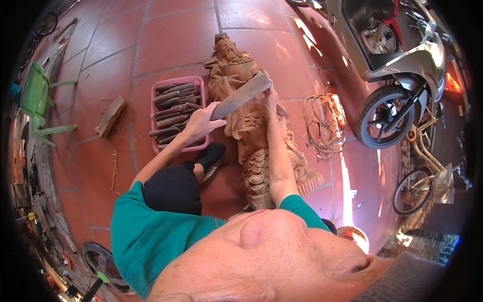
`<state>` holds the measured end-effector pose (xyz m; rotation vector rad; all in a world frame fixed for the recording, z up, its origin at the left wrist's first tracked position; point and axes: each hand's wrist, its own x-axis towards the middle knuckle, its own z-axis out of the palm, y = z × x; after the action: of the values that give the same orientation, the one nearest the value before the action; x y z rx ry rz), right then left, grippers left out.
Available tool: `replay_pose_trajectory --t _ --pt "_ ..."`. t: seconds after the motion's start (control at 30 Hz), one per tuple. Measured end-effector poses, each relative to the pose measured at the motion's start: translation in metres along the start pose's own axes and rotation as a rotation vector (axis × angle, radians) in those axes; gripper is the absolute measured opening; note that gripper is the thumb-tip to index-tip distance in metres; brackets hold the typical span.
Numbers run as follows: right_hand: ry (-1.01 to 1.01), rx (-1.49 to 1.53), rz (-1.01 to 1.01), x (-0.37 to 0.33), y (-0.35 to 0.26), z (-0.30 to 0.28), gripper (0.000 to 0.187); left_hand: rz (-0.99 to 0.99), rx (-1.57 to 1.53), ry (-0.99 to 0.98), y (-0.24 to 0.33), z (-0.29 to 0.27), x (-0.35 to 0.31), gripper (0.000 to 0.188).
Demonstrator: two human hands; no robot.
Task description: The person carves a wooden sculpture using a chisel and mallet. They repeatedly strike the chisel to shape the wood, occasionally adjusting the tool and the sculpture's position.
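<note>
A carved wooden statue (pixel 241 70) of a bearded, robed figure lies on its back on the floor before me, head at the far end. Over its chest and middle slants a long, flat, grey-brown wooden club (pixel 242 96). My left hand (pixel 205 122) is closed round the club's near end, thumb along its lower side. At the club's far end is my right hand (pixel 270 102), its fingers curled and partly hidden behind the wood. What they grip cannot be made out. Beside the statue, left of it, a pink basket (pixel 153 111) holds several wooden-handled tools (pixel 175 98).
A wood block (pixel 111 116) and a green plastic chair (pixel 36 95) are at the left. Right of the statue lies a coiled cord (pixel 322 126), with a parked motorbike (pixel 390 113) and a bicycle (pixel 413 191) beyond. My shoe (pixel 210 156) is close to the basket.
</note>
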<state>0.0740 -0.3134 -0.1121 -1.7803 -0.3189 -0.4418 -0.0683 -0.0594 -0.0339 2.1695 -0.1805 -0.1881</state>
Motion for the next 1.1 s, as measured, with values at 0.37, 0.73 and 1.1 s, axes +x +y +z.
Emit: replay_pose_trajectory --t 0.37,0.73,1.1 --pt "-0.042 0.076 0.083 0.0 0.012 0.001 0.034 -0.184 -0.425 -0.06 -0.011 0.005 -0.032 0.052" --pt "-0.034 -0.042 0.071 0.0 -0.001 0.001 0.033 -0.245 -0.438 -0.105 -0.007 0.006 -0.036 0.048" --pt "-0.045 -0.035 0.029 0.0 0.004 0.001 0.032 -0.276 -0.457 -0.177 -0.033 0.021 -0.041 0.046"
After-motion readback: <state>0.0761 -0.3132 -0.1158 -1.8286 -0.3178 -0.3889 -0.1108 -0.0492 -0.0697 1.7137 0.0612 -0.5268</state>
